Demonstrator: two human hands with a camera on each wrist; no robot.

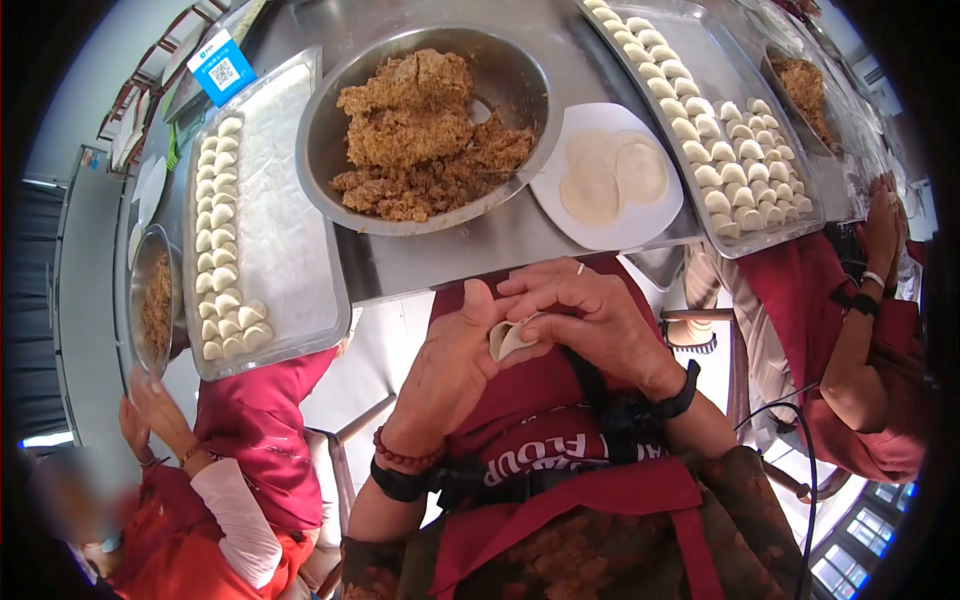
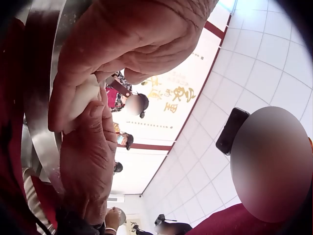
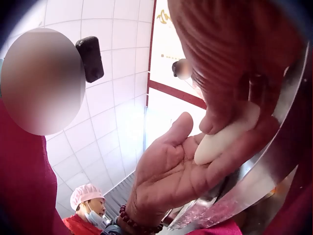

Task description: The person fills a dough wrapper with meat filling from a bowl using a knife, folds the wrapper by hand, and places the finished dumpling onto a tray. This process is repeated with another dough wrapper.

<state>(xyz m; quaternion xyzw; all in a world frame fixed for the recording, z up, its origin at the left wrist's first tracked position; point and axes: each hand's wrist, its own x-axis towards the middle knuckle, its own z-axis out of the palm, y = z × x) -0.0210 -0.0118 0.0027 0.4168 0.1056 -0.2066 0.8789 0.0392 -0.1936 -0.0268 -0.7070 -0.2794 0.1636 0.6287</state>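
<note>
A pale half-folded dumpling (image 1: 508, 343) is held between the two hands in front of the apron. In the right wrist view the dumpling (image 3: 225, 137) lies along the nearly straight fingers of the left hand (image 3: 166, 171), whose thumb points away from it. My left hand (image 1: 447, 360) supports it from below in the head view. From the other side my right hand (image 1: 605, 325) pinches its edge, thumb on the near face. The right thumb also presses on the dumpling (image 2: 84, 100) in the left wrist view. The filling inside is hidden.
A steel bowl (image 1: 322, 185) of brown filling stands ahead, with a white plate (image 1: 655, 215) of round wrappers to its right. Trays of dumplings, one on the left (image 1: 290, 220) and one on the right (image 1: 715, 60), flank them. People sit on both sides.
</note>
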